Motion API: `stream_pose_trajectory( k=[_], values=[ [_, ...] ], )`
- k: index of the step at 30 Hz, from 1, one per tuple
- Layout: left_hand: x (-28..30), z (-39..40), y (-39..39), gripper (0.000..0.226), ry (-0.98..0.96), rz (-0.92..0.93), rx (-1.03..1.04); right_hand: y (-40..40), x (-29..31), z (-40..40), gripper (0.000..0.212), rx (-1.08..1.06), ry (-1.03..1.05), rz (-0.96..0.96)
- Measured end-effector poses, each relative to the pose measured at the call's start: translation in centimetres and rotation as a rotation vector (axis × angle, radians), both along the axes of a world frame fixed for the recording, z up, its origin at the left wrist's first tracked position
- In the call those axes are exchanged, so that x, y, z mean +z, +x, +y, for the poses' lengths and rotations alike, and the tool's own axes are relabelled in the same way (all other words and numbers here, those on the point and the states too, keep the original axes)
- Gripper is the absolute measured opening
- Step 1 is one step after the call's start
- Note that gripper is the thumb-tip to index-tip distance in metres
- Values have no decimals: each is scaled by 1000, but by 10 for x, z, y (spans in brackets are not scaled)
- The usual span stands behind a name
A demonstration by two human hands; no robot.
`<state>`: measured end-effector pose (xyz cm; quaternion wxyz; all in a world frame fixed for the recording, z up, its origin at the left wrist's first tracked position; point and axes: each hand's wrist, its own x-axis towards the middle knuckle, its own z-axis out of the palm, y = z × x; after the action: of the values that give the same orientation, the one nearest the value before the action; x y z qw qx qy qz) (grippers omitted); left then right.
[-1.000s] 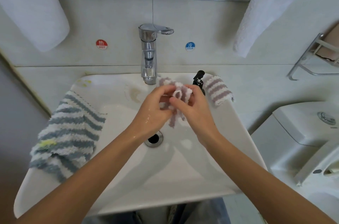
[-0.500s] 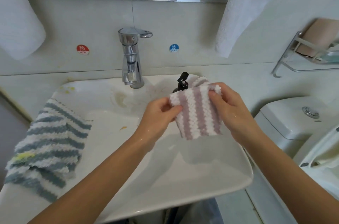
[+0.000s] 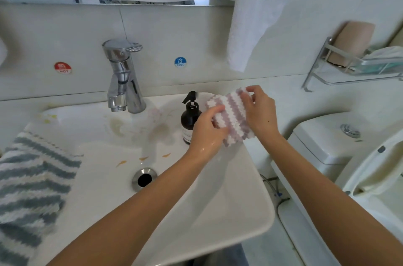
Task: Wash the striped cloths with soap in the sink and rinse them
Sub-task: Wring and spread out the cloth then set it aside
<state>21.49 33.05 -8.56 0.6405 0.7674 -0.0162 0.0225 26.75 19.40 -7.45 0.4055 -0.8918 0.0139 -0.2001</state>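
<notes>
Purple-striped cloth [image 3: 231,117] now farther right, above sink [image 3: 239,211] rim, in both hands' grip.

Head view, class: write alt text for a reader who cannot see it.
Both hands, left hand and right hand, hold a purple striped cloth over the sink's right rim, beside a soap bottle. A grey striped cloth drapes the left rim.

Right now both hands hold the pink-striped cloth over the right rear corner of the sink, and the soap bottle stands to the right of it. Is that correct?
Not quite. In the head view the soap bottle stands to the left of the pink-striped cloth, not the right. The rest holds: left hand and right hand both hold the cloth over the right rear corner of the sink.
</notes>
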Motion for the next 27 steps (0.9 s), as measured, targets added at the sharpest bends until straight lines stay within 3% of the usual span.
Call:
stream_pose_trajectory(
  k=[5,10,15,17,19,23,27],
  values=[
    [-4,-13,25,48,241,25,36,21,-19,-7,34,33,-247,143],
    [-17,-20,35,49,468,40,16,25,-30,-11,40,59,-334,224],
    [-19,-12,24,58,739,20,-47,14,-39,-20,43,38,-312,40],
    [-18,-5,18,51,905,-66,-40,5,-36,-21,42,84,-267,-80],
    [-14,-1,13,40,990,-185,27,-1,-32,-18,42,203,-224,-42],
    [-28,-1,14,49,951,-266,-71,-8,-32,-10,51,463,-222,192],
    [-43,0,24,72,711,-84,-212,-15,-31,-7,73,490,-119,331]
  ],
)
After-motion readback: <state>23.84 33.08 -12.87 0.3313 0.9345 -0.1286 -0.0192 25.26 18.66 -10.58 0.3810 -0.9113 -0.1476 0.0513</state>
